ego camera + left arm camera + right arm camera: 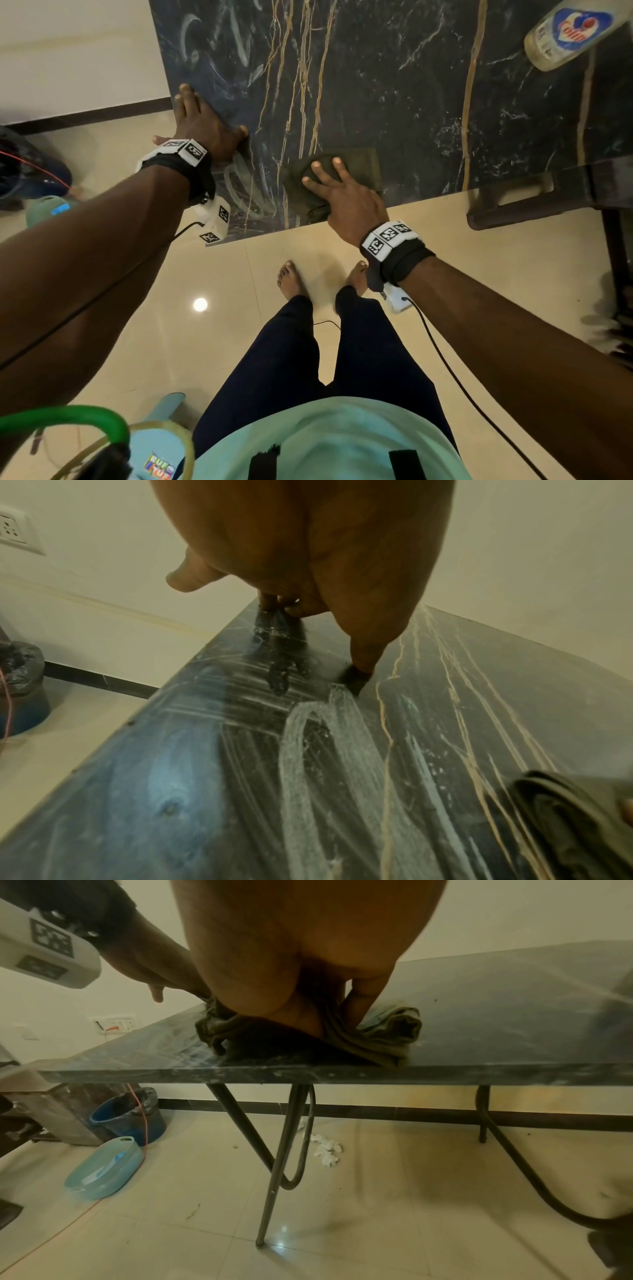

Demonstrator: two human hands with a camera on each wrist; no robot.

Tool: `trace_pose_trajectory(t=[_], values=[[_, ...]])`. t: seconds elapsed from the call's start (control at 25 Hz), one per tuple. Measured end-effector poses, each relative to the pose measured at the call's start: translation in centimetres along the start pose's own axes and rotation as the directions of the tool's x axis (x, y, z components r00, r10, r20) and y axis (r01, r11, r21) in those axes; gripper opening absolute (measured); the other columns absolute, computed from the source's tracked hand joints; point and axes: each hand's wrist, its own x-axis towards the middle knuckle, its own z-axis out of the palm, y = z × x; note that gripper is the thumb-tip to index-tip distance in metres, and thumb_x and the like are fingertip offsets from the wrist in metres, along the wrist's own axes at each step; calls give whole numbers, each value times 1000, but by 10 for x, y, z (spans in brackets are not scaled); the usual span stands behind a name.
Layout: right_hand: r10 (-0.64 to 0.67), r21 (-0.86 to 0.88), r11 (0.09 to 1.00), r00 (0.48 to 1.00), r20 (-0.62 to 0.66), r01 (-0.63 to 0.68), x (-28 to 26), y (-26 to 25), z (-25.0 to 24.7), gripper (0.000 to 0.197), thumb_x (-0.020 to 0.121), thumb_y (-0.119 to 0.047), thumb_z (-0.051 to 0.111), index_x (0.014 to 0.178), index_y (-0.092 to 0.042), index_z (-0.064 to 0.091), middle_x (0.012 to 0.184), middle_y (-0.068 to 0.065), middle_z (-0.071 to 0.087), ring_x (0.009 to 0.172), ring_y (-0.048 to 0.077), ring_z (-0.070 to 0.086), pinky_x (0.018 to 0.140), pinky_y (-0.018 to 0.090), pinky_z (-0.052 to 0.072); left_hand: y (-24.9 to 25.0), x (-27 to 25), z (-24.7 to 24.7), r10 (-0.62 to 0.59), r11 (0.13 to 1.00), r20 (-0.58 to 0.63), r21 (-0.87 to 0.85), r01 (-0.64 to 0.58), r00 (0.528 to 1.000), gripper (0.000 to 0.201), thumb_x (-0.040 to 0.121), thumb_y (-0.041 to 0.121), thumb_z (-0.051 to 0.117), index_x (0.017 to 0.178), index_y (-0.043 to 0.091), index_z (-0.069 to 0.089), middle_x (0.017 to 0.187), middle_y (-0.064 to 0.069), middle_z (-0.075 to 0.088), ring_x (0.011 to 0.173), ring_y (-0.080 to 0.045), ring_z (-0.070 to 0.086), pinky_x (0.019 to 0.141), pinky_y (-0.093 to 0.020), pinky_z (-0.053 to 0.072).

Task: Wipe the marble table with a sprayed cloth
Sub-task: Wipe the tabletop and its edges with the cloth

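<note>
The dark marble table [394, 85] has gold veins and pale wet streaks [308, 737] near its left end. An olive cloth [363, 164] lies bunched by the front edge. My right hand [329, 178] presses down on it with fingers spread; the right wrist view shows the cloth [387, 1031] squashed under the palm at the table's rim [308, 1069]. My left hand [202, 120] rests flat on the left edge of the table and holds nothing, its fingertips [359, 664] touching the marble. The cloth's edge [565, 818] shows at the lower right of the left wrist view.
A spray bottle [568, 34] stands at the table's far right. A dark stool [534, 195] sits against the right front corner. Under and beside the table are metal legs [281, 1150], a blue bin [126, 1115], a light-blue basin [103, 1169] and white scraps [325, 1150].
</note>
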Motion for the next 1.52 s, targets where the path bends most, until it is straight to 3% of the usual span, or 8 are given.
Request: trace_pose_trajectory(t=[0.32,0.56,0.72,1.0,1.24,1.32,1.4,1.52], values=[[142,56,989,985,-92,-138,-11,19,5,82,84,-4,49,154,-43,27,166,-18,11,155,22,2,97,61,48,-3,-10,-1,24,1000,-11,1,-24,1000,108,91,74,51,165,16,-3,173,1,-12,159,-25,-8,112,-82,5],[178,5,984,984,-18,-178,-56,15,28,88,87,-2,51,156,-43,17,166,-17,3,155,20,-5,102,63,40,-16,-7,0,82,997,-22,12,-82,996,109,88,78,47,165,16,1,173,2,-10,159,-25,-6,111,-83,4],[218,6,976,976,-9,-218,-49,-7,29,85,89,-7,50,158,-40,14,167,-12,1,154,26,-6,99,63,44,-11,-10,5,78,997,-58,15,-78,995,105,92,73,47,165,14,0,173,3,-12,159,-22,-9,110,-83,2],[125,5,992,992,17,-125,-25,-59,34,85,91,-9,51,159,-37,10,167,-11,-5,154,26,-11,99,62,44,-14,-10,6,98,995,-50,18,-97,994,103,94,71,47,165,14,-1,173,3,-13,159,-23,-10,113,-81,4],[4,-43,999,991,135,2,-48,-47,27,85,91,-4,46,157,-44,10,165,-20,-7,153,16,-15,106,62,35,-25,-25,-1,134,990,-42,-40,-136,990,103,95,61,55,165,13,-3,173,1,-15,159,-25,-9,117,-74,11],[-12,-99,995,989,146,26,-46,-48,20,80,94,-8,45,157,-43,11,166,-17,-4,154,19,-11,109,62,32,-37,-40,13,102,974,-127,-191,-125,987,98,95,57,54,164,10,3,173,-9,-3,159,-33,2,121,-66,17],[-48,-134,989,987,150,68,-39,-56,16,78,94,-10,45,158,-41,13,167,-15,-1,154,22,-9,116,66,18,-52,-60,30,42,934,-177,-343,-101,983,86,96,52,54,157,2,22,163,-22,24,150,-42,27,119,-55,29],[-164,-70,981,969,187,179,-18,-75,9,84,89,-1,46,158,-39,15,167,-14,-2,154,22,-12,118,65,14,-64,-90,50,-97,849,-133,-528,12,986,55,99,45,55,133,2,51,131,-22,59,119,-41,57,91,-40,44]])
